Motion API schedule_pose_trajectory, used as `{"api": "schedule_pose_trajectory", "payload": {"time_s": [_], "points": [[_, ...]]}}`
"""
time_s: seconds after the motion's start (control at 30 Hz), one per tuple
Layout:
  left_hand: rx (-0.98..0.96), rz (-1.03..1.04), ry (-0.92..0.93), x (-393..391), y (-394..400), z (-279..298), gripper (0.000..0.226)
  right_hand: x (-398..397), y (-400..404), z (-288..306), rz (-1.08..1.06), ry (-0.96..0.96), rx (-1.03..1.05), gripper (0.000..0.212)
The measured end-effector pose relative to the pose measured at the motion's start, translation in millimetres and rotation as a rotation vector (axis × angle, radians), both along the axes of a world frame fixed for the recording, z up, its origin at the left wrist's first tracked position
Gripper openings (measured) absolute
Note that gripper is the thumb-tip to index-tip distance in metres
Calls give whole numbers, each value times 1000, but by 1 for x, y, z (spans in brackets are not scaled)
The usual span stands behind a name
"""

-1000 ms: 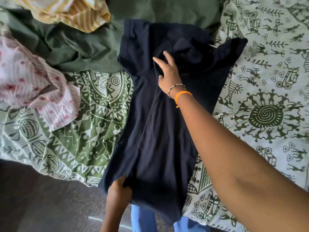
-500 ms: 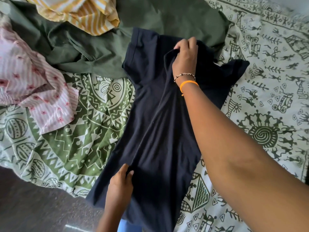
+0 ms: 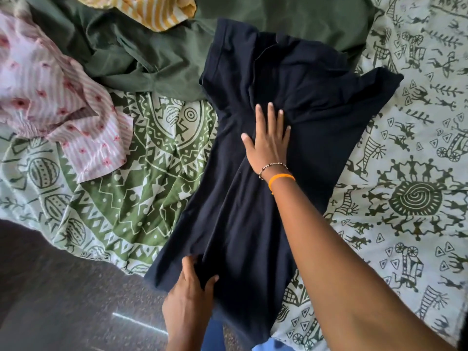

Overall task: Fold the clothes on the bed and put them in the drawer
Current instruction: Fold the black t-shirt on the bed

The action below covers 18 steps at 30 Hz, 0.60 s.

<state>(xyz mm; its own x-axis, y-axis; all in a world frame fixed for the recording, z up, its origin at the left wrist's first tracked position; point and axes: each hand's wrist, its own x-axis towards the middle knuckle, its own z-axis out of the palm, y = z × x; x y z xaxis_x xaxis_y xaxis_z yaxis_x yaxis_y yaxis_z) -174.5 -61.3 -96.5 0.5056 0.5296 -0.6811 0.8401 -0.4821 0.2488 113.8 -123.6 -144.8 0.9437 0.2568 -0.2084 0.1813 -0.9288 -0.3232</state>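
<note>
A dark navy t-shirt (image 3: 240,211) lies lengthwise on the bed, its left side folded in and its hem hanging over the bed's near edge. My right hand (image 3: 268,140) lies flat on the shirt's middle with fingers straight and spread, pressing the cloth down. My left hand (image 3: 188,297) grips the shirt's lower left edge near the hem, fingers curled round a fold of fabric. The shirt's right sleeve (image 3: 374,89) spreads out to the right.
A green-and-white printed bedsheet (image 3: 131,198) covers the bed. A dark green garment (image 3: 141,51) lies behind the shirt, a pink striped garment (image 3: 50,97) at left, a yellow striped one (image 3: 157,11) at top. Dark floor (image 3: 50,287) shows at lower left.
My right hand let go of the shirt's collar area and came back down to press flat on the shirt's middle. My left hand kept holding the lower edge.
</note>
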Motion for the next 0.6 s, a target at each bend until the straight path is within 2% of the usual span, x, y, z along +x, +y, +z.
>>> {"api": "schedule_pose_trajectory", "payload": {"time_s": [0.07, 0.17, 0.23, 0.3, 0.37, 0.43, 0.53, 0.6], "points": [[15, 32, 82, -11, 9, 3, 41, 1, -1, -6, 34, 31, -52, 71], [97, 95, 109, -15, 21, 6, 37, 12, 13, 4, -8, -34, -4, 73], [145, 54, 15, -6, 22, 8, 37, 17, 30, 15, 36, -110, 48, 71], [193, -46, -124, 3, 22, 5, 48, 20, 50, 27, 136, -135, 85, 68], [296, -59, -231, 14, 27, 2, 61, 23, 74, 34, 222, -102, 88, 65], [326, -12, -249, 25, 37, 1, 69, 28, 95, 36, 244, -10, 70, 62], [288, -34, -139, 29, 53, -3, 53, 39, 119, 34, 126, 158, 64, 65], [247, -71, -90, 28, 57, -1, 35, 48, 123, 34, 33, 182, 86, 67]]}}
